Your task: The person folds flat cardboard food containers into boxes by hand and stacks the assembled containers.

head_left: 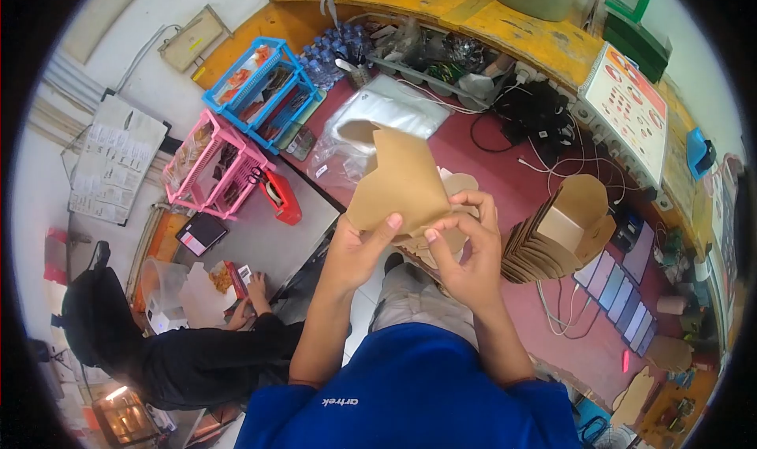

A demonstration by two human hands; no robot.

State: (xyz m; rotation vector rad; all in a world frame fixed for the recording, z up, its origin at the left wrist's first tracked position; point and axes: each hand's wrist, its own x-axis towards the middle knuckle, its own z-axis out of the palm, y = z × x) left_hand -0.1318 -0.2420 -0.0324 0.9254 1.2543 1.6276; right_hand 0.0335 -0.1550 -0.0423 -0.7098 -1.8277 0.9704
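A brown cardboard food box (400,182), partly folded with its flaps standing up, is held in front of me above the red table. My left hand (355,248) grips its lower left side, thumb across the near face. At the lower right corner, my right hand (471,252) pinches the box's edge between thumb and fingers. More brown cardboard, partly hidden, shows behind and below my right hand. To the right, a nested stack of similar brown boxes (544,240) lies on the table.
Several phones (619,295) lie right of the stack, with white cables near them. Clear plastic bags (386,114) lie beyond the box. Blue (264,94) and pink baskets (217,165) stand left, near a red tape dispenser (280,197). A co-worker in black (205,362) handles a food box at left.
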